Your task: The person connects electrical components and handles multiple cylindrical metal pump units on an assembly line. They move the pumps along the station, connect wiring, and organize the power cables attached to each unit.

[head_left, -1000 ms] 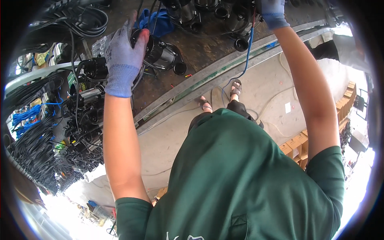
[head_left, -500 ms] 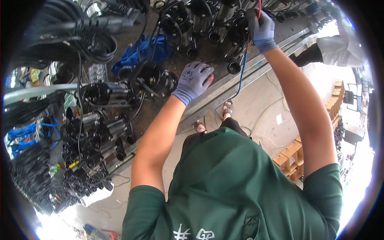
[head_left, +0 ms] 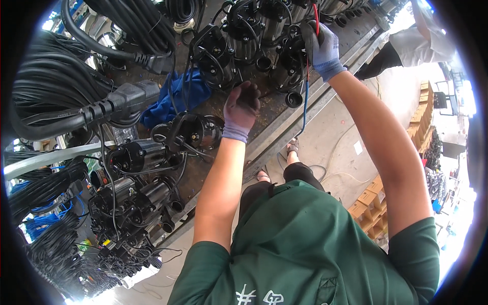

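My left hand (head_left: 242,113), in a grey-blue glove with a dark palm, hovers over the bench with its palm turned up. Its fingers are loosely bent and apart, holding nothing visible. Close by on its left lies a pump-like unit (head_left: 195,133) with a black end cap and shiny metal body. Farther right, my gloved right hand (head_left: 323,50) is closed at the top of another black and metal unit (head_left: 288,66). What its fingers grip is hidden. A red line (head_left: 316,18) rises beside those fingers, and a blue hose (head_left: 306,104) hangs below them.
Thick coiled black cables with plugs (head_left: 124,99) fill the left foreground. A blue cloth (head_left: 178,96) lies between units. Several more units (head_left: 142,198) stand along the bench, whose metal edge (head_left: 272,132) runs diagonally. Cardboard boxes (head_left: 367,203) sit on the floor; another person (head_left: 406,51) stands at upper right.
My left hand has turned over from palm down to palm up and lifted off the bench edge. My right hand stays at the same unit; the whole view has shifted slightly.
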Motion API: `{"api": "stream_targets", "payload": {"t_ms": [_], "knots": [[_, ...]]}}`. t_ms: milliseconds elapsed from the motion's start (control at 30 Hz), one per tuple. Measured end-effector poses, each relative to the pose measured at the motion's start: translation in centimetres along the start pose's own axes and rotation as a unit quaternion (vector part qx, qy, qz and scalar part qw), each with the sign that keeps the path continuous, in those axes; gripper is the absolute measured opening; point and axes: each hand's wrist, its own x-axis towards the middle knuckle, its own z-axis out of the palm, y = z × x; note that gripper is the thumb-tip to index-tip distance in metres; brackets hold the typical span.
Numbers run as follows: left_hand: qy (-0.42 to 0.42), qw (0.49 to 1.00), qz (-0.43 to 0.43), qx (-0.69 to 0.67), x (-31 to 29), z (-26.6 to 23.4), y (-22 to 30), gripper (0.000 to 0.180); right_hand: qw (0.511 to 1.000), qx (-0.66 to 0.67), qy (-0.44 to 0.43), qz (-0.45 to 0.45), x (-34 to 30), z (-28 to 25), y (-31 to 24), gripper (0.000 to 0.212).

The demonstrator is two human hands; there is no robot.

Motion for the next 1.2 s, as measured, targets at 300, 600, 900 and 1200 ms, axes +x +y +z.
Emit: {"api": "stream_targets", "payload": {"t_ms": [300,600,900,1200], "knots": [[-0.001,0.997,-0.067,-0.046,-1.5,-0.4,-1.6,0.040,0.997,0.043,-0.028,0.057,-0.1,0.1,0.0,0.021],[0.177,0.953,-0.007,0.247,-3.3,-0.4,-3.6,0.026,0.999,0.048,0.001,-0.001,0.1,0.4,0.0,0.020],[-0.060,0.397,0.141,0.905,-1.4,24.6,-5.2,0.022,0.953,0.220,-0.195,0.078,1.8,-4.1,-0.7,0.019],[-0.204,-0.172,0.195,0.944,11.4,45.2,-5.2,0.050,0.701,0.580,-0.337,0.240,7.9,-11.9,-2.8,0.028]]}}
